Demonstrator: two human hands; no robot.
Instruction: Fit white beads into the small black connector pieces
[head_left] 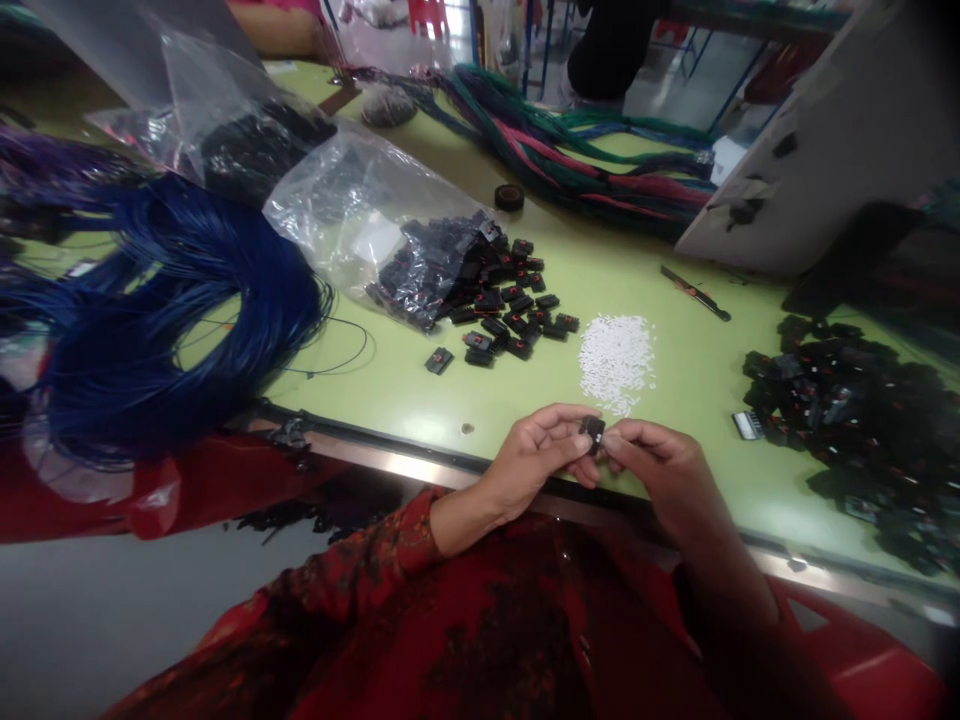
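Near the table's front edge, my left hand is closed around a small black plastic connector, held between thumb and fingers. My right hand meets it from the other side, thumb and fingertips pinched together against the connector. A tiny whitish spot shows at those fingertips, too small to name. Just beyond the hands lies a pile of small white plastic pegs. Farther back and to the left, many black connectors with red parts spill from a clear plastic bag.
A big coil of blue wire covers the left side. At the right is a heap of black connectors, with a cutter knife behind. A tape roll and bundled coloured wires lie at the back. Another person's arm shows top left.
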